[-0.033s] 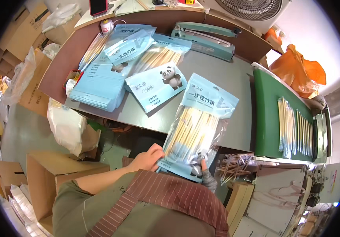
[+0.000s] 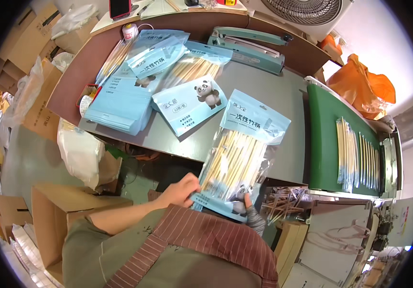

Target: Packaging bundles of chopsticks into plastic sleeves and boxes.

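**Filled Pouch Held at the Desk Edge**

A clear-fronted pouch of bamboo sticks [image 2: 241, 156] with a pale blue header was held upright over the near edge of the grey desk [image 2: 290, 103]. Its lower end was gripped from both sides. The left hand [image 2: 181, 189] was closed on the bottom left corner, fingers curled round the edge. The right hand [image 2: 252, 211], in a grey knitted glove, was mostly hidden behind the pouch, and only a few fingers were seen pressed against the lower right; how tightly it was closed could not be told. The grip at the bottom appeared to be chosen so that the sticks settled downward and stayed bundled, though this was only a judgement.

Farther back on the desk, a stack of empty blue pouches [image 2: 120, 103] had been laid flat, presumably kept within reach, with other filled pouches [image 2: 187, 67] fanned beside it. A teal heat sealer [image 2: 249, 45] was set along the far edge. To the right, loose sticks [image 2: 357, 156] were spread in rows on a green tray [image 2: 322, 139].

Compared with the earlier picture, no difference was noted: the pouch, both hands and the surrounding things were found in the same positions.
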`<state>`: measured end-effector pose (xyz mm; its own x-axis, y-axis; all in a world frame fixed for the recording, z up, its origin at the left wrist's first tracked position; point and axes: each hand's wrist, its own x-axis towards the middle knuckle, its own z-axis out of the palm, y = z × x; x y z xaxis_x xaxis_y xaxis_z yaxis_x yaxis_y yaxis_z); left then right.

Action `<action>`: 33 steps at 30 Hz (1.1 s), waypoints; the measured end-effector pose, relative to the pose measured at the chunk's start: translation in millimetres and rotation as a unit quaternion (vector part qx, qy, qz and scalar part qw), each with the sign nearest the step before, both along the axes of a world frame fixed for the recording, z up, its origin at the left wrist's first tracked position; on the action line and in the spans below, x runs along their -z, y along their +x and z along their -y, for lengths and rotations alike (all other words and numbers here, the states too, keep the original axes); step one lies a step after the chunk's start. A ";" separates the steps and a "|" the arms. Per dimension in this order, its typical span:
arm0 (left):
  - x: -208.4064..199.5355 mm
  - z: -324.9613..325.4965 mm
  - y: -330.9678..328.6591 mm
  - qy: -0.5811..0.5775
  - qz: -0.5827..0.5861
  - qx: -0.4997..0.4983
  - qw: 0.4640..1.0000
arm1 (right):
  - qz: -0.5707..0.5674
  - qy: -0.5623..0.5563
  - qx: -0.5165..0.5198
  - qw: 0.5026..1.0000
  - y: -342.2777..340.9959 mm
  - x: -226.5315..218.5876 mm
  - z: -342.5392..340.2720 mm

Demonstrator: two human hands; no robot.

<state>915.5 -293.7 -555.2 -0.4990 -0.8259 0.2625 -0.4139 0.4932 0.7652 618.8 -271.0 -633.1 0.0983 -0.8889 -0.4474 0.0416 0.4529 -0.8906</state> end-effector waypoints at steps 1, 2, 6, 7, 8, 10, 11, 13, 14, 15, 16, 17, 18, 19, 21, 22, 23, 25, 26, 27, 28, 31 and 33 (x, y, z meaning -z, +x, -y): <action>-9.3 15.5 -0.3 -0.053 -0.052 0.037 0.997 | -0.087 -0.020 -0.161 0.983 -28.1 13.3 -2.0; -50.1 24.3 -4.9 0.018 -0.052 0.000 0.998 | -0.044 -0.067 0.028 0.996 1.9 -56.1 11.8; -203.8 87.3 -25.1 -0.044 -0.156 -0.045 0.986 | -0.301 -0.402 0.079 0.861 13.4 -266.8 74.4; -236.1 106.4 -33.3 -0.037 -0.118 -0.045 0.991 | -0.239 -0.408 0.090 0.877 19.0 -306.8 85.1; -262.1 122.9 -37.4 -0.031 -0.077 -0.054 0.995 | -0.269 -0.360 0.035 0.893 18.3 -336.8 102.8; -278.1 178.7 -29.1 0.044 -0.026 -0.007 0.999 | -0.341 -0.283 -0.062 0.894 6.7 -373.6 147.8; -296.8 193.4 -26.9 0.102 0.053 0.002 0.993 | -0.379 -0.253 -0.101 0.884 8.1 -383.0 164.0; -295.3 207.2 -29.1 0.040 0.067 -0.027 0.997 | -0.386 -0.292 -0.063 0.873 9.4 -384.9 171.5; -301.2 208.0 -31.0 0.036 0.067 -0.030 0.997 | -0.390 -0.323 -0.032 0.862 12.3 -384.5 180.7; -307.9 198.4 -36.5 0.004 0.048 -0.031 0.998 | -0.391 -0.322 -0.033 0.862 6.7 -382.9 189.9; -310.6 194.4 -41.0 -0.027 0.030 -0.032 0.999 | -0.405 -0.333 -0.100 0.846 -3.7 -381.8 206.0; -308.5 197.6 -41.6 -0.023 0.032 -0.024 0.999 | -0.417 -0.338 -0.160 0.829 -15.7 -378.2 215.9; -305.6 208.9 -42.3 0.024 0.027 -0.031 0.999 | -0.439 -0.310 -0.165 0.827 -38.5 -366.4 240.0; -305.4 217.8 -32.9 0.067 0.021 -0.061 0.996 | -0.434 -0.318 -0.177 0.824 -23.8 -366.3 243.8; -305.7 225.3 -34.2 0.030 0.003 -0.053 0.998 | -0.357 -0.418 0.020 0.835 2.8 -359.4 230.5; -307.7 209.9 -25.5 -0.250 0.005 -0.118 0.961 | -0.341 -0.415 0.051 0.842 18.5 -360.8 214.2; -305.0 193.2 -15.7 -0.510 0.010 -0.172 0.842 | -0.305 -0.442 0.047 0.842 19.1 -349.3 204.3; -268.6 174.9 -11.3 -0.318 -0.037 -0.142 0.937 | -0.225 -0.461 0.051 0.857 7.4 -308.3 189.6; -240.4 175.2 -22.6 -0.389 -0.048 -0.128 0.911 | -0.217 -0.482 0.047 0.847 -0.3 -279.8 191.5; -208.1 177.9 -37.8 -0.455 -0.060 -0.115 0.881 | -0.210 -0.502 0.042 0.838 -7.3 -260.0 193.3; -181.4 172.6 -46.3 -0.442 0.012 -0.107 0.891 | -0.155 -0.440 0.055 0.883 0.2 -260.0 193.3; -149.1 184.9 -45.5 -0.311 0.202 -0.059 0.927 | -0.125 -0.393 0.046 0.910 26.2 -282.8 201.0; -154.3 210.1 -44.6 -0.195 0.311 -0.023 0.930 | -0.130 -0.389 0.083 0.909 28.6 -305.7 221.9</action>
<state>870.9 -503.8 -400.9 -0.6201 -0.7532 0.2194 -0.7445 0.6532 0.1379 647.4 -492.9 -327.4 -0.0843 -0.9393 0.3325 -0.2052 -0.3101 -0.9283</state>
